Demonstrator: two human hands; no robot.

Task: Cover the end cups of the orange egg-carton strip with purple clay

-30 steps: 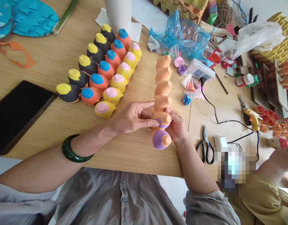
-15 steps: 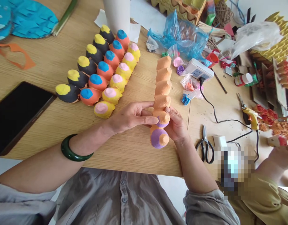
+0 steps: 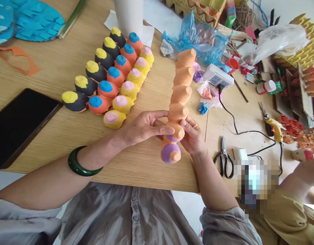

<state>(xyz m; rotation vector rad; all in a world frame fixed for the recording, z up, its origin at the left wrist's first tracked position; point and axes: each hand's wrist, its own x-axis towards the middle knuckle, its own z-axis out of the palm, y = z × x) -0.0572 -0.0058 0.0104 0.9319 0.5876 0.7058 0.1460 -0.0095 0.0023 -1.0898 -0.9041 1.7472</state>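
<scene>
An orange bumpy strip (image 3: 181,94) stands out above the table between my hands, with purple clay on its two bumps nearest me. My left hand (image 3: 146,128) grips its left side, thumb lying over the second bump from the near end. On the right side, my right hand (image 3: 192,132) holds the strip with the thumb against the same area. Left of the hands lie three finished-looking rows: black with yellow tops (image 3: 90,71), orange with blue tops (image 3: 115,77) and yellow with pink tops (image 3: 128,90).
A dark tablet (image 3: 21,122) lies at the left. Scissors (image 3: 224,158), a power strip (image 3: 218,75), its cord and a yellow glue gun (image 3: 273,127) are at the right. A white cup (image 3: 128,17) stands behind the rows. A person's hand (image 3: 305,173) shows at far right.
The far end of the orange strip has tilted up and to the right, coming closer to the camera. Its near end has shifted slightly left. Both hands keep their hold.
</scene>
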